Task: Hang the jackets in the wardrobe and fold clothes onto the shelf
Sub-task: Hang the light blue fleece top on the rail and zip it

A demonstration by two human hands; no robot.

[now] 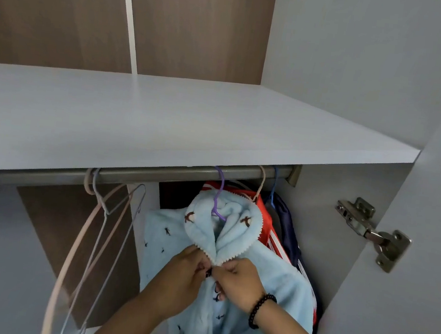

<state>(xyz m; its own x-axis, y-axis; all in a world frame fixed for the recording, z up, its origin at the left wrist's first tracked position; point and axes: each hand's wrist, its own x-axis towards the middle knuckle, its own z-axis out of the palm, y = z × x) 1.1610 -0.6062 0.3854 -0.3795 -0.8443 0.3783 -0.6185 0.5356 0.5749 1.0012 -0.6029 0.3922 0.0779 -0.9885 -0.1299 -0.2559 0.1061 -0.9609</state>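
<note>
There are no words, numbers or signs to read here, only small dark shapes printed on the blue fluffy jacket (276,291), too small to tell what they are.

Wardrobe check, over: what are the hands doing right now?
Left hand and right hand pinching the light blue jacket front below the collar. Jacket on purple hanger, on rail. Nothing in the way.

The fluffy light-blue jacket (250,302) is running off the bottom edge, hiding most of the red striped garment (266,224) and dark navy garment (288,224) behind, while the metal rail (158,173) is vanishing leftward under the white shelf (164,122).
</note>
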